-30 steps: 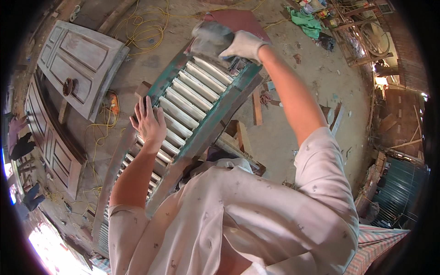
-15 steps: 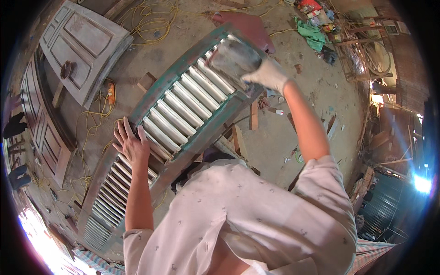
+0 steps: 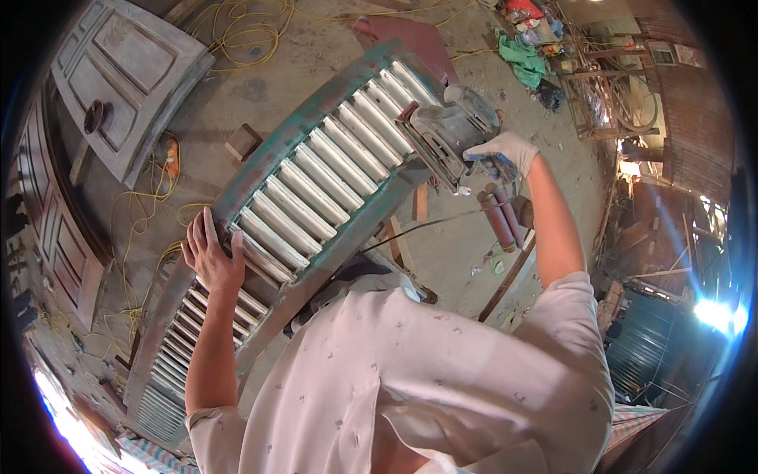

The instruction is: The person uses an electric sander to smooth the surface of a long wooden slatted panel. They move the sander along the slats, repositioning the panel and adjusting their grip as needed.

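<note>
A louvered wooden shutter (image 3: 260,162) runs diagonally before me, its frame patched green and brown, its larger slats whitish. My left hand (image 3: 215,261), bare, lies with fingers spread on the frame between the two slat sections. In a pale glove, my right hand (image 3: 509,152) is closed round the handle of a grey power sander (image 3: 450,130). The sander is tilted at the shutter's far right edge, its pad side turned toward the slats. Whether it touches the frame I cannot tell. A dark cord (image 3: 430,223) trails across below it.
Grey panelled doors (image 3: 146,67) and a brown one (image 3: 67,205) lie on the left. Yellow cable (image 3: 249,31) coils on the floor behind. Two reddish cylinders (image 3: 501,217) and a wood strip (image 3: 508,276) are at right. Clutter with green cloth (image 3: 521,59) stands far right.
My right hand has drawn the sander off the far slats, rightward and toward me, tilting it. Slats it covered now show. My left hand stays on the frame.
</note>
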The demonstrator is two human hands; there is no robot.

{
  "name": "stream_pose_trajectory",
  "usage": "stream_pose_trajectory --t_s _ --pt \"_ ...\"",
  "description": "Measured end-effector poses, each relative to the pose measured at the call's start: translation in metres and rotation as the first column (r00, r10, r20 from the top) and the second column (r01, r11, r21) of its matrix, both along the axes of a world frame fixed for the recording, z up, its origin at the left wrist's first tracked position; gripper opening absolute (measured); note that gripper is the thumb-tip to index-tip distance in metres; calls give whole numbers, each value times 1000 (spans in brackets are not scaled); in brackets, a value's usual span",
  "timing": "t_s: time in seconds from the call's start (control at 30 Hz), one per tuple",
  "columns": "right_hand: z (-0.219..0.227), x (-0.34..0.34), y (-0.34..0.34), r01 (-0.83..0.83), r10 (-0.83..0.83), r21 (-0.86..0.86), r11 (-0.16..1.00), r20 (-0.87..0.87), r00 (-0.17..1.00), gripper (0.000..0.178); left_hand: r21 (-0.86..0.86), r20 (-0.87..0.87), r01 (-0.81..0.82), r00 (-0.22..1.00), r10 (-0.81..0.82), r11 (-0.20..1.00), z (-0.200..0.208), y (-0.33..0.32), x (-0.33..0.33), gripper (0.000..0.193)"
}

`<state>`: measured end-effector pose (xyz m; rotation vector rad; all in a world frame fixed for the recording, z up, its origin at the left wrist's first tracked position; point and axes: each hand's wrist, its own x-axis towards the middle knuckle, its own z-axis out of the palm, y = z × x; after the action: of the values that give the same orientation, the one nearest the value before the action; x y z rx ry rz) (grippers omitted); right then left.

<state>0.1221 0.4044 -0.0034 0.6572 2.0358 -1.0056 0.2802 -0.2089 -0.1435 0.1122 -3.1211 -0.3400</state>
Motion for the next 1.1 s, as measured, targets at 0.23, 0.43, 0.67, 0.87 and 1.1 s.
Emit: stream_pose_trajectory --t_s 0.23,0.43,0.67,0.87,1.1 --pt "20 -86 -87 -149 146 -40 988 -68 987 39 -8 14 -17 1000 17 1000 -2 -3 -3 71" --pt "14 -84 -84 -189 193 47 981 -86 977 38 12 15 -49 999 49 999 -4 -6 -6 66" --pt "19 47 -83 -226 323 345 911 -256 911 67 -1 -27 -41 999 41 999 -8 -2 4 64" --pt "15 -13 -169 -264 363 329 907 -286 887 62 34 -43 -21 999 22 999 -11 -8 2 64" --pt "16 -33 -209 -299 405 377 877 -245 881 61 38 -48 -50 998 51 998 -11 -10 2 65"
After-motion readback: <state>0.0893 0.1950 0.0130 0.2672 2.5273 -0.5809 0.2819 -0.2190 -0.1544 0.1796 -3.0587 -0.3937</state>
